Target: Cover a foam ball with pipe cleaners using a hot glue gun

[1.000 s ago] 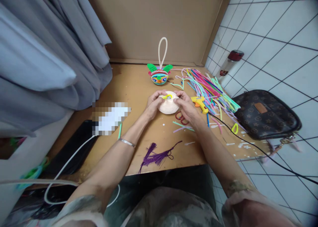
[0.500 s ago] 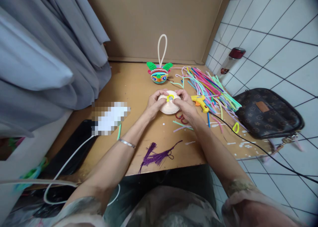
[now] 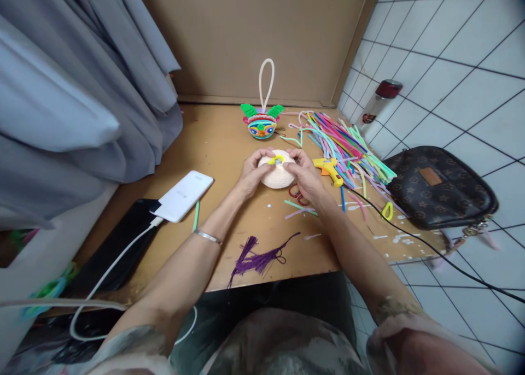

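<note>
- White, round: holds disc (image 3: 278, 180) between left hand (image 3: 252, 174) and right hand (image 3: 307, 174), equally near each; shows no clear long axis.
- Pinches disc at both sides, with thumbs on near face and fingers toward far edge.
- Shows yellow curl (image 3: 271, 160) at middle of disc; cannot tell whether disc touches table (image 3: 221, 140).
- Has glue gun (image 3: 330, 170) just beside right hand.
- Cannot see inside bag (image 3: 447, 192).
- Shows dark patch (image 3: 368, 118) low on bottle (image 3: 376, 104); cannot tell contents from label.
</note>
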A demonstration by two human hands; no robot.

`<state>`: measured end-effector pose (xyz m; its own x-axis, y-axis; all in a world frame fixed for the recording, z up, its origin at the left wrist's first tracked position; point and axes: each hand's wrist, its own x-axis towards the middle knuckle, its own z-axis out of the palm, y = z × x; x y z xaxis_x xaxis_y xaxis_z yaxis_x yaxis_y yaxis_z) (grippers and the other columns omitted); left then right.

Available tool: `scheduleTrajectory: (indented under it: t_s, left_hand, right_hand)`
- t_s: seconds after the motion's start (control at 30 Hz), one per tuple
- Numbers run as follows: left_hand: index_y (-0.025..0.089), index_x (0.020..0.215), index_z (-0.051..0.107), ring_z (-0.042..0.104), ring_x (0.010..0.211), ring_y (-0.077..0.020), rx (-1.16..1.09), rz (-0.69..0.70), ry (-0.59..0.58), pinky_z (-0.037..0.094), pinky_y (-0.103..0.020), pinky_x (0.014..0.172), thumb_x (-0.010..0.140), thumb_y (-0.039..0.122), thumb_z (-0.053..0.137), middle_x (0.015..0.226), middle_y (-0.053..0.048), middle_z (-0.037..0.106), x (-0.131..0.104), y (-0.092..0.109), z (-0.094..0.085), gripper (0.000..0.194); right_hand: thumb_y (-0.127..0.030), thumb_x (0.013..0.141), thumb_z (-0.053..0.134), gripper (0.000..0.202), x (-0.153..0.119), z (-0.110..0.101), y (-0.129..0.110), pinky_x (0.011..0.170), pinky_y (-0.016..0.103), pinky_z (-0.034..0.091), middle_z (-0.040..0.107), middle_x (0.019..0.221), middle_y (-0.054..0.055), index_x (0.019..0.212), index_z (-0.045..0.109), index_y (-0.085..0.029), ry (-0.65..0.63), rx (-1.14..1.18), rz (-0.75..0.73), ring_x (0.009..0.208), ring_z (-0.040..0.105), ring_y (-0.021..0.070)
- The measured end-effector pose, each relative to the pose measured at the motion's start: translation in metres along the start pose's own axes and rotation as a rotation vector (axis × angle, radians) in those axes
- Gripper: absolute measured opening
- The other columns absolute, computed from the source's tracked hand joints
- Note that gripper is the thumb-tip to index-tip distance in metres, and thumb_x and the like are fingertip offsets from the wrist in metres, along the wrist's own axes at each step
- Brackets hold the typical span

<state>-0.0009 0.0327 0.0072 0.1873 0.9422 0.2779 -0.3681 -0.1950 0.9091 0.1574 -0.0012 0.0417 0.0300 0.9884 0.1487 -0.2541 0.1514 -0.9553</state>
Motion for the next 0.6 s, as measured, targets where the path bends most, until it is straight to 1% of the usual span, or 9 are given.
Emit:
scheduleTrajectory:
  t_s: [0.17,0.3,0.43,0.53,0.6]
  left_hand:
    - [0.020,0.090,0.068,0.070,0.114,-0.0241,0.030,0.010,-0.012,0.056,-0.032,0.093,0.058,0.037,0.088,0.133,-0.007,0.071,-0.001,-0.001,0.000,0.041]
    - [0.020,0.092,0.068,0.070,0.117,-0.0257,0.058,0.023,-0.023,0.057,-0.034,0.096,0.060,0.037,0.087,0.135,-0.008,0.070,-0.001,-0.001,-0.001,0.041]
    - [0.020,0.092,0.068,0.069,0.119,-0.0271,0.068,0.023,-0.038,0.057,-0.035,0.097,0.062,0.036,0.085,0.136,-0.008,0.069,-0.001,-0.001,-0.001,0.038]
    - [0.020,0.093,0.068,0.069,0.120,-0.0276,0.071,0.030,-0.048,0.056,-0.037,0.100,0.063,0.035,0.083,0.136,-0.008,0.069,-0.001,-0.001,0.000,0.036]
    - [0.020,0.093,0.068,0.068,0.119,-0.0271,0.072,0.026,-0.041,0.056,-0.037,0.100,0.062,0.035,0.082,0.135,-0.008,0.069,-0.001,-0.001,0.000,0.037]
  right_hand:
    - [-0.029,0.056,0.070,0.039,-0.001,0.001,0.003,0.077,0.029,0.053,0.059,0.109,0.001,0.089,0.048,-0.027,0.010,-0.090,-0.036,0.097,0.058,0.0185]
    - [-0.032,0.058,0.067,0.042,-0.003,0.002,0.005,0.071,0.028,0.054,0.058,0.110,0.001,0.093,0.045,-0.028,0.006,-0.108,-0.039,0.089,0.058,0.0167]
    - [-0.033,0.058,0.069,0.043,-0.003,0.003,0.005,0.071,0.028,0.055,0.057,0.106,0.000,0.093,0.044,-0.028,-0.009,-0.096,-0.053,0.087,0.059,0.0161]
    - [-0.034,0.059,0.067,0.043,-0.001,0.001,0.007,0.068,0.029,0.054,0.057,0.101,0.000,0.094,0.043,-0.028,-0.005,-0.149,-0.057,0.085,0.058,0.0170]
    - [-0.035,0.062,0.065,0.041,0.001,-0.002,0.011,0.070,0.030,0.054,0.058,0.103,0.001,0.096,0.043,-0.028,-0.008,-0.202,-0.077,0.086,0.058,0.0180]
